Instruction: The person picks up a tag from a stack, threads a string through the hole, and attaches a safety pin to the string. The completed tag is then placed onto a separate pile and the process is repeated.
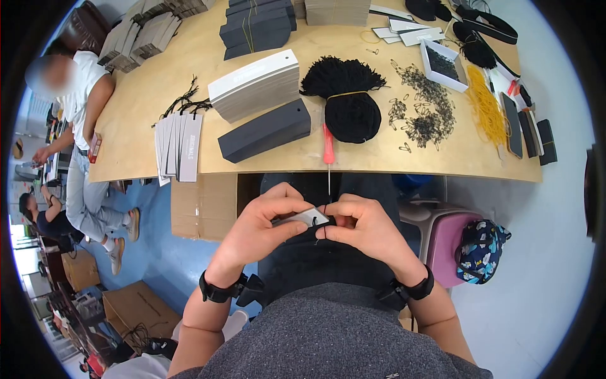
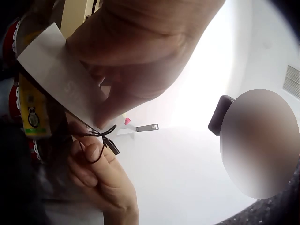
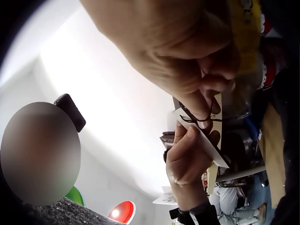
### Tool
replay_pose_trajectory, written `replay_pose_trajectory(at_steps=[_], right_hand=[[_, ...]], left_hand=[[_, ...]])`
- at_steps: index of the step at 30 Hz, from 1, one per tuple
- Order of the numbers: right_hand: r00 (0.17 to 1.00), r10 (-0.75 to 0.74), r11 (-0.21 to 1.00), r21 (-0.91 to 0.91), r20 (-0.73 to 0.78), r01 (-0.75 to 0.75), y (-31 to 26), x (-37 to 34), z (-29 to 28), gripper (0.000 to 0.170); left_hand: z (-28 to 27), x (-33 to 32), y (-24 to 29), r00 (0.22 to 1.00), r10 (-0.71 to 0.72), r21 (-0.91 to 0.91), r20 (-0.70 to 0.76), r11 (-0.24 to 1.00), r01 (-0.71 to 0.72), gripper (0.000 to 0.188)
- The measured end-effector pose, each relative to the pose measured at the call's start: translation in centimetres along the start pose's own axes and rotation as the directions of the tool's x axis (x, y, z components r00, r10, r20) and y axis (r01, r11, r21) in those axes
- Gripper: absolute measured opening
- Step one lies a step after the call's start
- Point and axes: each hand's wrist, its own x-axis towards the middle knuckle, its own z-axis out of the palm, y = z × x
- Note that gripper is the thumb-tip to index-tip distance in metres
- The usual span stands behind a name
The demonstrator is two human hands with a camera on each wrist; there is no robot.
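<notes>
Above my lap, just off the table edge, my left hand point(image 1: 262, 224) grips a white hang tag point(image 1: 302, 218) between thumb and fingers. My right hand point(image 1: 366, 226) pinches a thin black cord point(image 2: 107, 133) at the tag's end. The cord passes through that end and forms a loose loop, seen in the left wrist view. Pale printed letters show on the tag point(image 2: 61, 77) there. In the right wrist view, the fingertips of both hands are close together around the cord point(image 3: 188, 120); the right palm hides part of it.
On the table point(image 1: 170, 63) lie corded tags point(image 1: 180, 146), white point(image 1: 252, 85) and dark tag stacks point(image 1: 265, 131), a black cord bundle point(image 1: 353, 117), a red-handled pointed tool point(image 1: 328, 145), scattered small pins point(image 1: 429, 120), a white box point(image 1: 459, 82) and yellow bands point(image 1: 486, 104). A person point(image 1: 88, 88) is at left.
</notes>
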Motion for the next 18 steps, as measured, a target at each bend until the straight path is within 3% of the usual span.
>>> replay_pose_trajectory(at_steps=[3, 6, 8, 9, 11, 12, 14, 18], right_hand=[[0.998, -0.058, 0.998, 0.027, -0.001, 0.058, 0.2, 0.1, 0.2, 0.027], [0.995, -0.009, 0.993, 0.118, 0.103, -0.004, 0.9, 0.2, 0.1, 0.022], [0.991, 0.062, 0.907, 0.408, 0.120, -0.106, 1.4, 0.0, 0.0, 0.016], [0.990, 0.062, 0.907, 0.407, 0.123, -0.107, 1.4, -0.1, -0.3, 0.016], [0.998, 0.031, 0.715, 0.697, 0.052, -0.058, 1.3, -0.5, -0.9, 0.009], [0.998, 0.032, 0.714, 0.698, 0.051, -0.058, 1.4, -0.5, -1.3, 0.009], [1.000, 0.008, 0.375, 0.927, 0.000, -0.003, 1.7, -0.3, -2.4, 0.014], [0.999, -0.041, 0.325, 0.945, -0.005, 0.018, 1.8, -0.3, -3.4, 0.015]], left_hand=[[0.4, -0.1, 0.0, 1.000, -0.004, -0.006, 0.000, 1.000, 0.004, 0.027], [0.3, -0.1, -0.1, 1.000, 0.017, 0.004, -0.002, 1.000, -0.017, 0.027], [0.1, -0.3, 0.0, 0.997, -0.070, -0.114, -0.025, 0.991, 0.067, 0.028], [0.2, -0.3, 0.4, 0.997, -0.071, -0.114, -0.029, 0.991, 0.067, 0.028], [0.8, -0.4, 1.3, 0.985, -0.158, -0.274, -0.066, 0.952, 0.134, 0.031], [0.7, -0.6, 1.1, 0.985, -0.159, -0.274, -0.064, 0.952, 0.136, 0.031], [0.2, -1.0, 0.7, 0.987, -0.152, -0.246, -0.050, 0.960, 0.136, 0.034], [0.1, -2.2, 2.0, 0.993, -0.118, -0.142, -0.023, 0.983, 0.113, 0.039]])
